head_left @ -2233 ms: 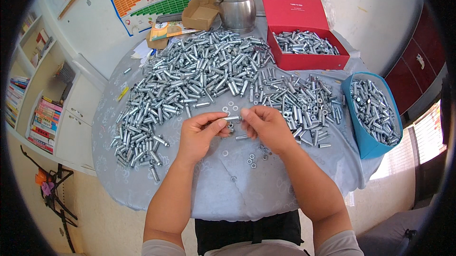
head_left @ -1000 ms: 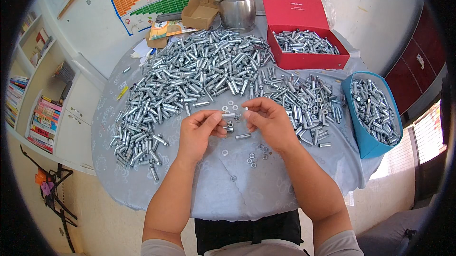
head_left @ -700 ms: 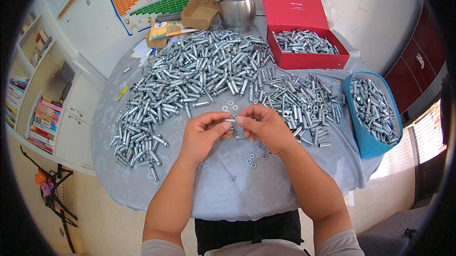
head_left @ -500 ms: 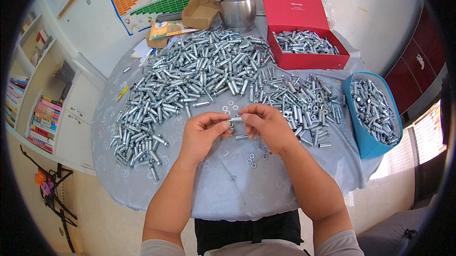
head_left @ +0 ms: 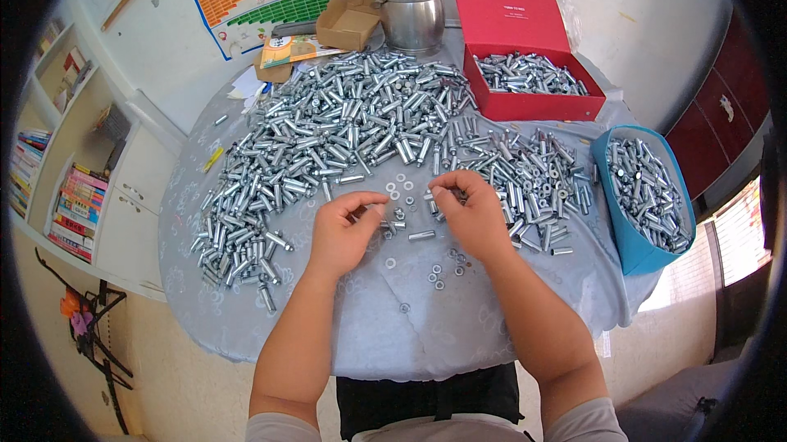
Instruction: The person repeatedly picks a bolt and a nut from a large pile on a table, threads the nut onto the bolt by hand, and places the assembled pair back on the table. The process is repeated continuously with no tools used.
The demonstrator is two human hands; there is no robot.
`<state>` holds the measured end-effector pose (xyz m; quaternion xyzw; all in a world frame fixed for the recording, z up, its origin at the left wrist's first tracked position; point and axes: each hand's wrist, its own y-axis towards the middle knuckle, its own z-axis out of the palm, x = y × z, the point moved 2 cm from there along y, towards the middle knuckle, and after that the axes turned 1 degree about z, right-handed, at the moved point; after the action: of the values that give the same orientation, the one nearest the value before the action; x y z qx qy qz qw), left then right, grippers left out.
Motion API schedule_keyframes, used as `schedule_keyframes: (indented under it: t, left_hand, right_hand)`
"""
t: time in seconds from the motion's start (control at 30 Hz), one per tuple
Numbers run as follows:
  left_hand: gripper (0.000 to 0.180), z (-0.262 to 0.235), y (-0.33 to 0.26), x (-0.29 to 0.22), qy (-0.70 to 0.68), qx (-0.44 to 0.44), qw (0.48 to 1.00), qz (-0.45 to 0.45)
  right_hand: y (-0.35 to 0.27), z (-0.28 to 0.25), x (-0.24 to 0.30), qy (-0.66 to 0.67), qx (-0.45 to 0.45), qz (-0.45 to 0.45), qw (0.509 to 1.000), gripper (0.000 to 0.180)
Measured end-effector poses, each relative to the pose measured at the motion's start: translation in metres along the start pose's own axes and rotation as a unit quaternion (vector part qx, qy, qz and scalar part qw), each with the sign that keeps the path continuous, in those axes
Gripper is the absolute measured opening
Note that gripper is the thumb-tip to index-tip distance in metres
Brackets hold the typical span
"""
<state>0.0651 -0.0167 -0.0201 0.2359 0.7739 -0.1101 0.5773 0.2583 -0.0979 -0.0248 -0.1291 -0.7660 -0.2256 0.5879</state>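
My left hand [head_left: 343,229] is closed in a pinch over the table, thumb against the fingers; anything between them is too small to make out. To its right, my right hand [head_left: 473,211] is also pinched. A small silvery piece shows at its fingertips, its kind unclear. Between the hands lie a metal sleeve [head_left: 422,235] and a few small nuts [head_left: 399,214]. Flat washers [head_left: 395,195] are scattered just beyond the fingertips. Closer to me, several more nuts or washers [head_left: 438,276] sit below my right hand.
A large heap of metal expansion bolts and sleeves [head_left: 352,114] covers the far table. A smaller pile [head_left: 533,184] is at right. Bolts fill a red box [head_left: 537,106] and a blue fabric bin [head_left: 648,260]. A steel pot [head_left: 411,20] and a cardboard box [head_left: 348,22] stand behind.
My hands have moved apart; before, they met around a small metal bolt-like part. Nuts and a sleeve between them now show more fully.
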Motion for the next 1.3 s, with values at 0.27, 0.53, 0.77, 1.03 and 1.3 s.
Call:
schedule_keyframes:
  t: [0.27, 0.53, 0.77, 1.03, 1.3]
  left_hand:
    - [0.024, -0.045, 0.009, 0.016, 0.352, -0.233, 0.902, 0.087]
    - [0.03, -0.044, 0.013, 0.009, 0.458, -0.165, 0.873, 0.003]
    - [0.02, -0.035, 0.013, 0.015, 0.109, -0.137, 0.984, 0.033]
    - [0.018, 0.011, -0.006, -0.008, -0.101, 0.073, 0.99, 0.07]
    - [0.02, 0.008, -0.004, -0.009, -0.177, 0.025, 0.984, -0.009]
  right_hand:
    - [-0.002, 0.0, 0.008, -0.061, -0.014, -0.04, 0.997, 0.018]
    - [-0.002, 0.0, 0.008, -0.027, -0.042, -0.031, 0.998, 0.019]
    - [-0.004, 0.002, 0.011, 0.031, -0.045, -0.018, 0.998, 0.021]
    - [-0.008, 0.006, 0.017, -0.019, 0.073, 0.016, 0.997, 0.029]
    - [-0.007, 0.006, 0.012, 0.105, 0.124, 0.106, 0.981, 0.02]
